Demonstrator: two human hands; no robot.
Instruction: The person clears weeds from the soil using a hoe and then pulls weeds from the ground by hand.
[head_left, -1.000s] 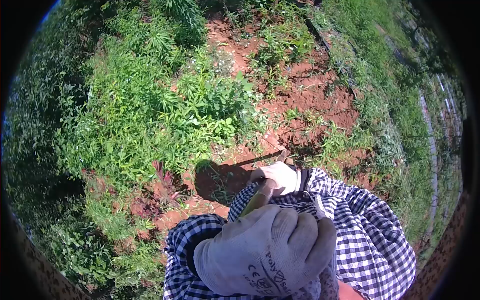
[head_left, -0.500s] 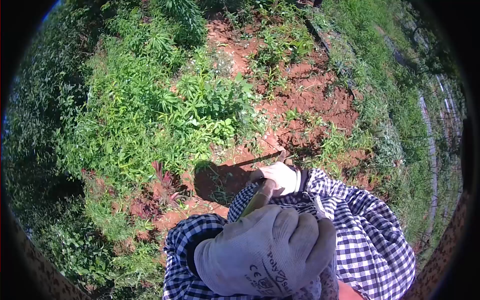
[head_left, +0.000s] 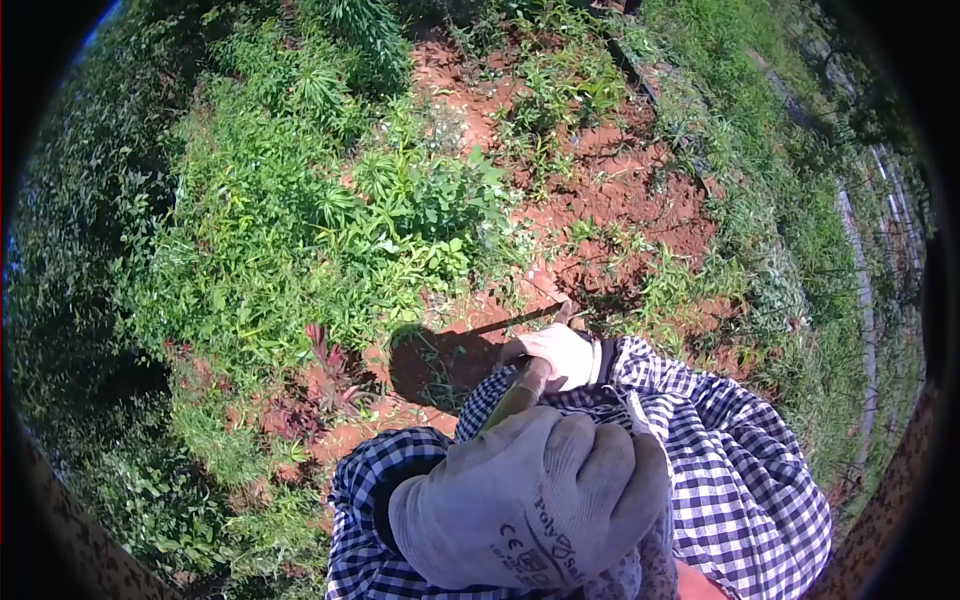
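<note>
My left hand (head_left: 530, 500), in a pale knit work glove with printed lettering, is closed at the near end of a long wooden handle (head_left: 515, 400). Farther down the same handle, my right hand (head_left: 555, 355), also gloved in white, wraps around it. A short brown piece of the handle sticks out past the right hand. Whatever is at the far end of the handle does not show clearly. Both arms wear black-and-white checked sleeves (head_left: 740, 450).
Dense green weeds (head_left: 300, 220) cover the ground to the left. Reddish bare soil (head_left: 630, 190) runs ahead, with a dark line, maybe a hose (head_left: 632, 70), beside it. A dark-red leafy plant (head_left: 325, 355) grows near my left. Pale strips (head_left: 858, 270) lie in the grass at right.
</note>
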